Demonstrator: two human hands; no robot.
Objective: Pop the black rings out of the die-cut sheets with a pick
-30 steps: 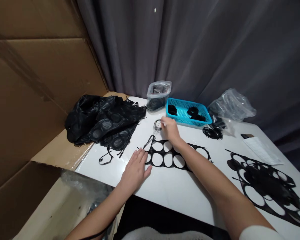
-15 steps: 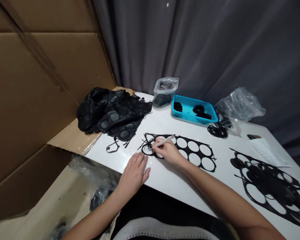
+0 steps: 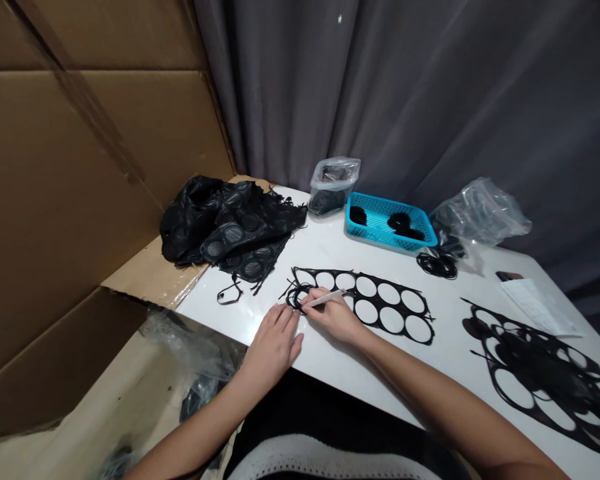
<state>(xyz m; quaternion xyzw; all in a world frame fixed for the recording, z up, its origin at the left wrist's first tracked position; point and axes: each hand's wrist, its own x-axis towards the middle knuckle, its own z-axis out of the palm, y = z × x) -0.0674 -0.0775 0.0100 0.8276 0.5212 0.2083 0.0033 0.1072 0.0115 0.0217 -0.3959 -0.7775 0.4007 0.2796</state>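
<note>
My right hand (image 3: 334, 316) grips a slim white pen-like tool (image 3: 326, 298), its tip at the left end of a black sheet (image 3: 377, 298) with rows of round holes. The sheet lies flat on the white table. Thin black loops (image 3: 294, 293) bunch at that end, partly behind my fingers. My left hand (image 3: 275, 337) rests flat at the table's near edge, fingers stretched out and fingertips against the sheet's lower left corner. Whether the tool has a blade cannot be made out.
A black pile of perforated sheets (image 3: 230, 227) lies at left, beside a cardboard wall (image 3: 105, 133). Behind stand a clear bag (image 3: 333, 187) and a blue basket (image 3: 390, 243) holding black pieces. At right lie black rings (image 3: 437, 265), another cut sheet (image 3: 545, 373) and white paper (image 3: 540, 305).
My right hand has shifted slightly down, and the tool now lies at a lower slant. The thin black loops at the sheet's left end have shifted. My left hand stays at the corner.
</note>
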